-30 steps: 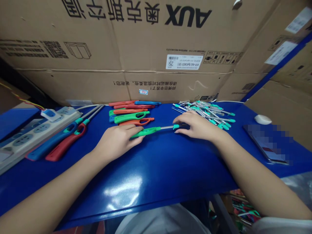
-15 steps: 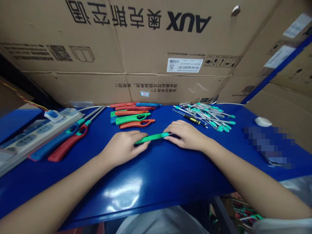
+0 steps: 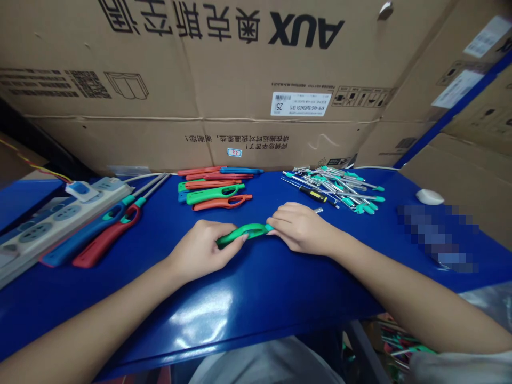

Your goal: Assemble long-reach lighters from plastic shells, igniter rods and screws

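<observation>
A green plastic lighter handle (image 3: 244, 233) lies across the middle of the blue table (image 3: 248, 288), held at both ends. My left hand (image 3: 202, 249) is closed on its left end. My right hand (image 3: 298, 226) is closed on its right end, where a metal tube joins; the tube's tip (image 3: 318, 210) pokes out past the fingers. Behind the hands lies a stack of red, green and blue handles (image 3: 216, 186). A heap of metal tubes with teal ends (image 3: 344, 186) lies to the right of it, with a black-and-yellow screwdriver (image 3: 314, 194) at its near edge.
Two finished long lighters, blue (image 3: 86, 234) and red (image 3: 106, 237), lie at the left beside a white power strip (image 3: 52, 221). Large cardboard boxes (image 3: 256, 80) wall the back. A white mouse (image 3: 430, 197) and a blurred flat object (image 3: 436, 234) sit at the right.
The metal tube has slid into the green handle as my right hand moved left toward my left hand. Both hands have drawn slightly nearer to me. The screwdriver has come into sight.
</observation>
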The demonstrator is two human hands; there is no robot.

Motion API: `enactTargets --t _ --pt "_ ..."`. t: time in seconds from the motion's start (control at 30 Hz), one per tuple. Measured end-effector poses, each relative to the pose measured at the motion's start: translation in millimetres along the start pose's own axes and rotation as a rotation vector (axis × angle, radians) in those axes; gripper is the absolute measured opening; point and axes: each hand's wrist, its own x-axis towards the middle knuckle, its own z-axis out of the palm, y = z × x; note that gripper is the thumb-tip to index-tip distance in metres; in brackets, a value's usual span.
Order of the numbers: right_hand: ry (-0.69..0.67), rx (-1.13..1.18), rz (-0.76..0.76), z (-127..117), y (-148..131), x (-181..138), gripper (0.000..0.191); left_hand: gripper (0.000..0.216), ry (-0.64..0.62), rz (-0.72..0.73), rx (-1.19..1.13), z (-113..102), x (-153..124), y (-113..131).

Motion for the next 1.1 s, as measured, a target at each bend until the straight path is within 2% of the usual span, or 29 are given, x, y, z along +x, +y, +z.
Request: enactTargets --t 0.23,0.4,0.53,0.67,0.77,0.87,1.03,1.1 --pt "-0.043 -0.016 -0.006 -2.5 -2.7 0.9 0.032 0.044 -0.038 -0.071 -0.054 3.2 1.3 1.0" --pt "-0.133 0.107 0.049 1.6 -4.3 -1.0 0.032 0.036 0.002 0.157 0.206 2.0 -1.9 -5.5" --pt "-0.238 0.219 0.143 -1.2 -6.5 2.0 0.026 0.032 -0.008 0.244 0.350 2.8 -3.9 -8.7" --pt "-0.357 0.361 0.299 -10.8 -1.2 6.0 0.012 0.027 -0.045 0.156 0.315 7.4 -2.1 -3.9" --pt "-0.389 0.451 0.385 -14.1 10.4 1.3 0.006 0.038 -0.114 0.100 0.271 11.3 -0.8 0.9" --pt "-0.401 0.499 0.429 -14.3 24.6 -7.7 0.011 0.048 -0.162 0.127 0.288 12.3 -0.4 1.1" --pt "-0.400 0.583 0.451 -20.5 43.1 -17.6 0.030 0.037 -0.151 0.113 0.320 5.6 -0.7 -6.3" --pt "-0.334 0.549 0.474 -24.6 49.2 -20.0 0.032 0.034 -0.146 0.092 0.336 2.8 -1.1 -7.7"
